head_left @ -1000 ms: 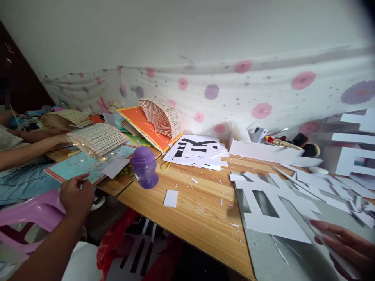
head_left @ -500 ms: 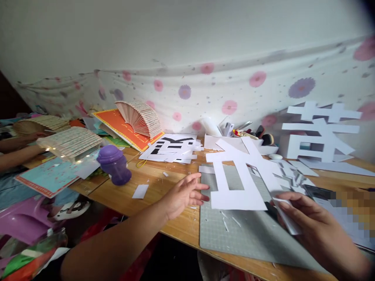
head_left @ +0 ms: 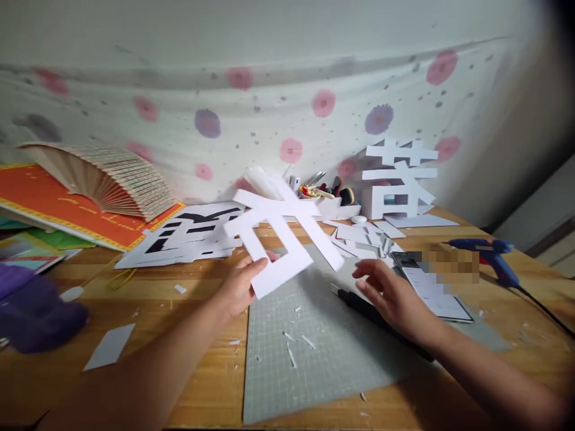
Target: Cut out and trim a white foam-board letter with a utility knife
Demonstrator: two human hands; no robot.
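Observation:
My left hand [head_left: 242,286] grips a white paper cut-out [head_left: 291,257], shaped like a written character with an open window in it, by its lower left corner. The cut-out is tilted above the grey-green cutting mat [head_left: 314,359]. Apart from it, my right hand [head_left: 389,293] hovers with fingers loosely spread and nothing in them. Below that hand lies a black utility knife [head_left: 372,314], partly hidden by the hand and forearm. Thin paper slivers [head_left: 291,350] are scattered on the mat.
A raised white paper character [head_left: 390,200] stands at the back right. Near it are paper scraps [head_left: 359,236], a phone [head_left: 435,293] and a blue glue gun [head_left: 489,257]. Printed sheets [head_left: 179,236], a folding fan [head_left: 103,179] and a purple bottle [head_left: 40,311] occupy the left.
The view has swung right. The cut-out has passed from my right hand to my left and turned at a tilt. My right hand has let go, and my left has closed.

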